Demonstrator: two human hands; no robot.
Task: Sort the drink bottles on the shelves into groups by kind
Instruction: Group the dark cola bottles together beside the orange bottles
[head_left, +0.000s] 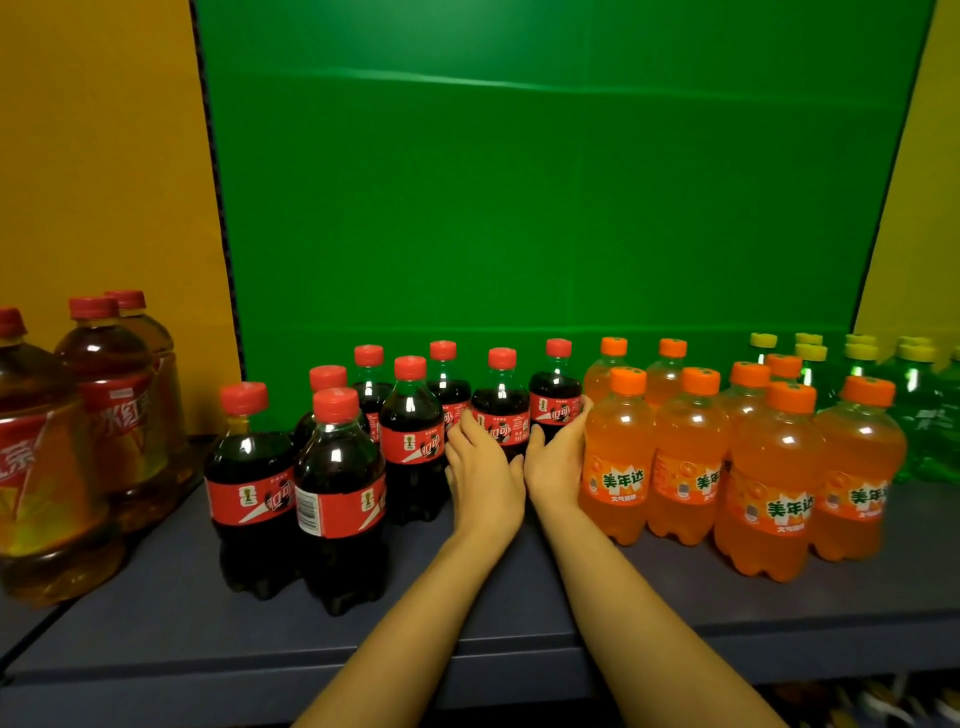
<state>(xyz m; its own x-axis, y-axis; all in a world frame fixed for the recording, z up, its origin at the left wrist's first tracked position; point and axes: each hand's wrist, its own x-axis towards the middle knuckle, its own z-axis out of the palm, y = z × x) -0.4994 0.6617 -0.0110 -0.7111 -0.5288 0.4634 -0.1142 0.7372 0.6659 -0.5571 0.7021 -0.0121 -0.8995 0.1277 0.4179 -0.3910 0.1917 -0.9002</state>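
Where the dark cola bottles (343, 483) meet the orange soda bottles (774, 483) on a blue-grey shelf (156, 623), two bare hands reach in side by side. The right hand (558, 462) wraps the end cola bottle (556, 389), its fingers wedged against the orange group, probably to part the kinds. The left hand (483, 473) cups the next cola bottle (501, 400). The cola has red caps and labels. Green bottles (919, 415) stand far right and tea jugs (119, 405) far left.

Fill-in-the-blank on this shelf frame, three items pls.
The green bottles have ___ caps. The tea bottles stand ___ of the cola bottles. The right hand grips the rightmost cola bottle, next to the ___ soda bottles.
Missing: yellow; left; orange.
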